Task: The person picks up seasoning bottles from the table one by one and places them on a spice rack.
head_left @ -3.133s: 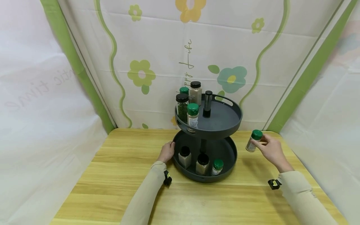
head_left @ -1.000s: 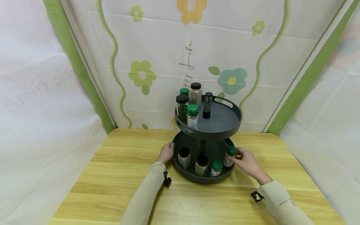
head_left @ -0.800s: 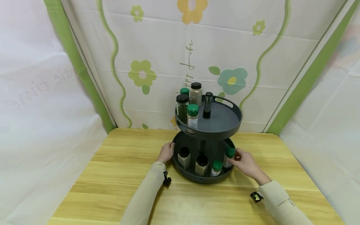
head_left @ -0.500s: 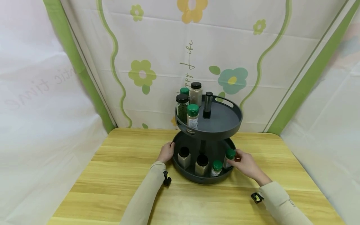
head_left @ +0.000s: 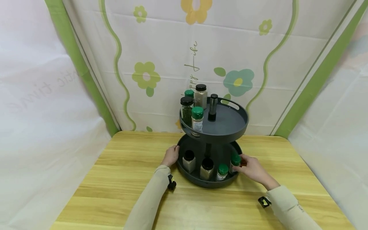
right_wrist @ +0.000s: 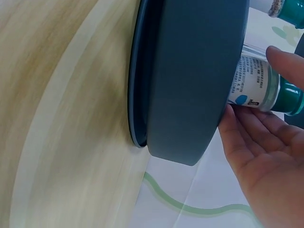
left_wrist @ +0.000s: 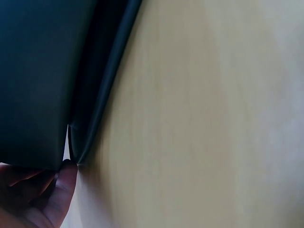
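Observation:
A dark grey two-tier spice rack [head_left: 218, 138] stands on the table. At its left, my left hand [head_left: 170, 156] pinches the lower tray's rim; the left wrist view shows the thumb [left_wrist: 64, 190] against the tray wall. My right hand [head_left: 254, 167] holds a green-capped spice jar [head_left: 235, 159] at the right side of the lower tray. The right wrist view shows this labelled jar [right_wrist: 251, 80] between thumb and fingers, its base hidden behind the tray wall. Left of it in the lower tray stand another green-capped jar [head_left: 222, 172] and two black-capped jars [head_left: 206, 169].
On the upper tray's left side stand several more jars, among them a green-capped one [head_left: 197, 118] and a black-capped one with green flakes [head_left: 187, 111]. A post [head_left: 212, 108] rises from that tray. A floral curtain [head_left: 161, 105] hangs behind the wooden table [head_left: 129, 159].
My right hand has brought the green-capped jar leftward from beside the rack into the lower tray, and it has settled slightly lower. The left hand has stayed on the rim.

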A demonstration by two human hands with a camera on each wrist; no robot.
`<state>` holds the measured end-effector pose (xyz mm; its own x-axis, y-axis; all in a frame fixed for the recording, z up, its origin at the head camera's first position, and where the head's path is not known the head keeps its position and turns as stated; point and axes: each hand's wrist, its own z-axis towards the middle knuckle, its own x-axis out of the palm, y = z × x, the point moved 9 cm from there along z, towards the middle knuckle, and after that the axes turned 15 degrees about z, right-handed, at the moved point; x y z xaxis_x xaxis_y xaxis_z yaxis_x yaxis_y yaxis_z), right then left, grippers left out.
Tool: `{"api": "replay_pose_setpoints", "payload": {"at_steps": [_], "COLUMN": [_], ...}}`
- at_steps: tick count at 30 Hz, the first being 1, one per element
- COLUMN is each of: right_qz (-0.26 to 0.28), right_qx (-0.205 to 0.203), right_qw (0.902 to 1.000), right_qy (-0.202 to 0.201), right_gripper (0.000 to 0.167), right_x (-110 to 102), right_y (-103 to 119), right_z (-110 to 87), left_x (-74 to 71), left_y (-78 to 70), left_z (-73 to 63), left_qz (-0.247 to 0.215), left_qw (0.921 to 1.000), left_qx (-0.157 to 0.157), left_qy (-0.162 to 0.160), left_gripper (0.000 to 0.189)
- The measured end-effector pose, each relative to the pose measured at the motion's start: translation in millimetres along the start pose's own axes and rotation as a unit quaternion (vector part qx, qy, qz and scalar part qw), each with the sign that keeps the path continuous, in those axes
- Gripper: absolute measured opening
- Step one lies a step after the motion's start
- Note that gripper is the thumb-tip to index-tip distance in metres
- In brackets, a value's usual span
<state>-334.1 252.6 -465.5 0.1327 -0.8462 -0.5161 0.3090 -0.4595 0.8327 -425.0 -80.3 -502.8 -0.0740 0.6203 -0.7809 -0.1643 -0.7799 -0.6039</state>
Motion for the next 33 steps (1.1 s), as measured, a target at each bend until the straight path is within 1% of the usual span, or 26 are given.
{"api": "replay_pose_setpoints", "payload": {"at_steps": [4,11,19,29,33], "right_qz": [-0.003,-0.006,-0.004,0.008,0.015], "right_qx": [0.001,-0.016,-0.023,-0.025,-0.033], "right_qw": [0.9999,0.9995,0.9992,0.9991,0.9987], "right_qy": [0.013,0.027,0.033,0.034,0.036], "right_gripper": [0.035,0.034,0.034,0.042,0.044], "right_x": [1,2,3,2,-1], "right_y": [1,2,6,5,8], "right_z": [-0.5,0.5,0.4,0.1,-0.5], "left_x": [0.4,-0.7,-1.4,-3.5,-2.4], "left_y": [1.0,4.5,5.7,12.8,14.5], "left_z": [-0.2,1.5,0.2,-0.2,-1.7], "left_qz": [-0.010,-0.008,-0.021,-0.037,-0.053], "left_qw": [0.9999,1.0000,0.9997,0.9985,0.9968], "left_qx": [-0.002,-0.004,-0.008,-0.034,-0.046], "left_qy": [0.003,0.002,0.012,0.020,0.038], "left_gripper": [0.032,0.033,0.035,0.032,0.034]}}
